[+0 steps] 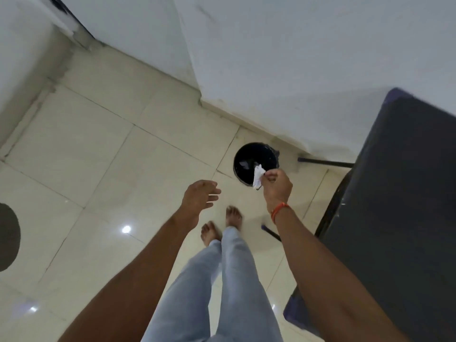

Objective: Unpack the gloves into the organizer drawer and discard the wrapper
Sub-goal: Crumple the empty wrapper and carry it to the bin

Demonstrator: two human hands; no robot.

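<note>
A crumpled white wrapper (pixel 258 177) hangs from the fingertips of my right hand (pixel 276 187), which pinches it just above the near rim of a round black waste bin (pixel 246 156) standing on the floor by the wall. Some scraps lie inside the bin. My left hand (pixel 199 197) hovers to the left of the bin, fingers spread, holding nothing. An orange thread band circles my right wrist. No gloves or organizer drawer are in view.
A dark table (pixel 399 193) with black legs fills the right side, close to my right arm. White walls (pixel 296 70) meet the cream tiled floor (pixel 111 156) behind the bin. My bare feet and jeans-clad legs (pixel 222 280) stand below the hands. A dark round shape (pixel 7 235) sits at the left edge.
</note>
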